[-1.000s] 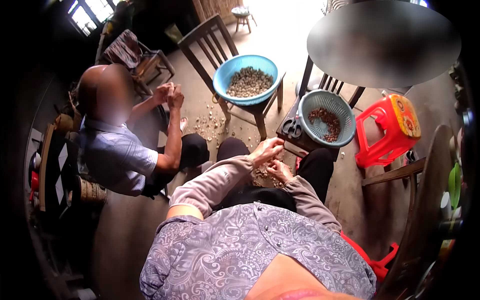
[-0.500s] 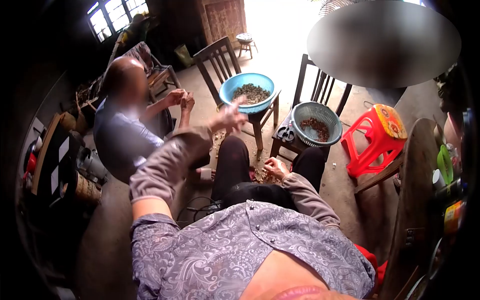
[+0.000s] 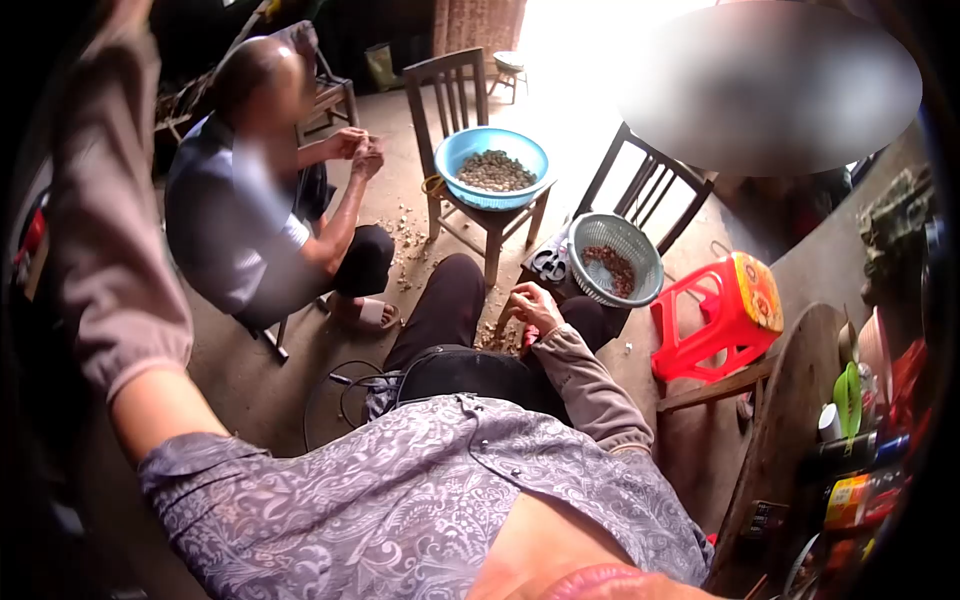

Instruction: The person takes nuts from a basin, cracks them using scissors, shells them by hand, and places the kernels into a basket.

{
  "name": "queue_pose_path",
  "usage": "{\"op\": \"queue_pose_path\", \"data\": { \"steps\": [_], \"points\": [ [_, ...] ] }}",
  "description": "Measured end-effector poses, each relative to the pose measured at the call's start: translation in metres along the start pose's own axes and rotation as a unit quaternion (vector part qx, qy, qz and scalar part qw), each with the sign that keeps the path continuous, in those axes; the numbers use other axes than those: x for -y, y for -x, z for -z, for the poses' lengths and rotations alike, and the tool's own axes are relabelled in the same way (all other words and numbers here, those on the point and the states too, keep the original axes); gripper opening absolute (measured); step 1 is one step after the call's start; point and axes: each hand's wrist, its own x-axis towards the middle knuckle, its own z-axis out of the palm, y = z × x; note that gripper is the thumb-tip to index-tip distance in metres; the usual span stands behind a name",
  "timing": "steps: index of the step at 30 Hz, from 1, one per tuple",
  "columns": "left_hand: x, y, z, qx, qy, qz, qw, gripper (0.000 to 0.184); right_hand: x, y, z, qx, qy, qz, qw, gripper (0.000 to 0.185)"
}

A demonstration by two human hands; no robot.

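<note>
My left arm reaches far up the left side, and my left hand point(image 3: 122, 14) is blurred and partly cut off at the top edge, so its fingers cannot be made out. My right hand point(image 3: 537, 305) rests over my right thigh with its fingers curled in. Whatever those fingers may hold is too small to see. Just beyond it, a grey-green colander point(image 3: 650, 290) of reddish-brown kernels stands tilted on a chair. A light-blue basin point(image 3: 542, 152) holding many small brownish nut-like pieces sits on another chair point(image 3: 440, 88) ahead.
At the left a seated person point(image 3: 240, 210) holds both hands together. A red plastic stool point(image 3: 715, 315) stands right of the colander. Shell-like scraps point(image 3: 405, 240) litter the floor. A wooden table point(image 3: 775, 430) with several items lies at the right; a cable point(image 3: 320, 400) trails at left.
My left arm has swung from near the blue basin to the far upper left. The view has shifted. My right hand has risen slightly off the lap, fingers still curled.
</note>
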Motion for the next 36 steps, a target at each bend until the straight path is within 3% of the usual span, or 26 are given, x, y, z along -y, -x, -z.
{"op": "queue_pose_path", "data": {
  "steps": [2,3,4,5,7,9,11,12,13,14,16,17,22,23,24,25,26,27,28,29,31,36],
  "points": [
    [0.001,0.008,0.072,-0.077,-0.047,-0.002,0.996,0.029,-0.011,-0.001,0.005,-0.004,-0.026,-0.001,1.0,0.027],
    [0.002,0.013,0.112,-0.098,-0.077,0.003,0.992,0.045,-0.009,-0.01,0.008,-0.012,-0.034,0.007,0.999,0.027],
    [0.0,0.062,0.057,-0.134,-0.097,0.082,0.983,0.036,-0.01,-0.017,0.011,-0.02,-0.057,0.01,0.998,0.027],
    [0.013,0.099,0.049,-0.091,-0.122,0.126,0.98,0.031,-0.015,-0.019,0.011,-0.028,-0.085,0.007,0.996,0.026],
    [0.049,0.187,0.05,0.092,-0.19,0.235,0.949,0.022,-0.016,-0.021,0.007,-0.064,-0.115,-0.029,0.991,0.024],
    [0.092,0.291,0.059,0.225,-0.245,0.351,0.876,0.013,-0.022,-0.026,0.002,-0.074,-0.142,-0.026,0.987,0.021],
    [0.127,0.395,0.074,0.284,-0.324,0.403,0.807,0.012,-0.024,-0.03,0.001,-0.069,-0.165,-0.019,0.984,0.02],
    [0.127,0.436,0.088,0.253,-0.285,0.62,0.686,0.009,-0.021,-0.025,-0.001,-0.078,-0.153,-0.013,0.985,0.021],
    [0.135,0.501,0.12,0.307,-0.296,0.596,0.68,0.009,-0.016,-0.027,-0.001,-0.09,-0.14,0.001,0.986,0.021],
    [0.13,0.551,0.135,0.317,-0.271,0.645,0.64,0.011,-0.018,-0.029,0.002,-0.09,-0.119,-0.014,0.989,0.022],
    [0.116,0.626,0.165,0.46,-0.276,0.606,0.587,0.02,-0.024,-0.031,0.004,-0.1,-0.109,0.006,0.989,0.023],
    [0.106,0.621,0.154,0.479,-0.24,0.685,0.493,0.023,-0.02,-0.028,0.004,-0.105,-0.103,0.007,0.989,0.023],
    [0.099,0.631,0.139,0.487,-0.18,0.73,0.445,0.029,-0.036,-0.031,0.009,-0.127,-0.014,0.04,0.991,0.02],
    [0.109,0.685,0.187,0.651,-0.057,0.459,0.603,0.03,-0.04,-0.031,0.01,-0.129,-0.013,0.064,0.989,0.018],
    [0.088,0.596,0.14,0.431,-0.035,0.628,0.647,0.029,-0.033,-0.031,0.011,-0.142,0.07,0.108,0.982,0.018],
    [0.108,0.623,0.146,0.414,0.033,0.286,0.863,0.03,-0.03,-0.029,0.014,-0.144,0.15,0.144,0.967,0.018],
    [0.109,0.608,0.13,0.395,0.016,0.289,0.872,0.032,-0.022,-0.028,0.013,-0.148,0.154,0.155,0.965,0.018],
    [0.114,0.612,0.127,0.403,-0.01,0.356,0.843,0.032,-0.016,-0.029,0.01,-0.149,0.157,0.162,0.963,0.019],
    [0.112,0.622,0.125,0.43,-0.063,0.511,0.741,0.032,-0.014,-0.022,0.006,-0.145,0.146,0.106,0.973,0.019],
    [0.112,0.633,0.124,0.452,-0.112,0.648,0.602,0.031,-0.013,-0.024,0.005,-0.146,0.139,0.06,0.978,0.02],
    [0.12,0.644,0.119,0.454,-0.147,0.752,0.454,0.031,-0.008,-0.024,0.003,-0.151,0.135,0.08,0.976,0.021],
    [0.118,0.663,0.115,0.444,-0.151,0.772,0.429,0.031,-0.01,-0.03,0.006,-0.12,0.207,0.109,0.965,0.023]
  ]
}}
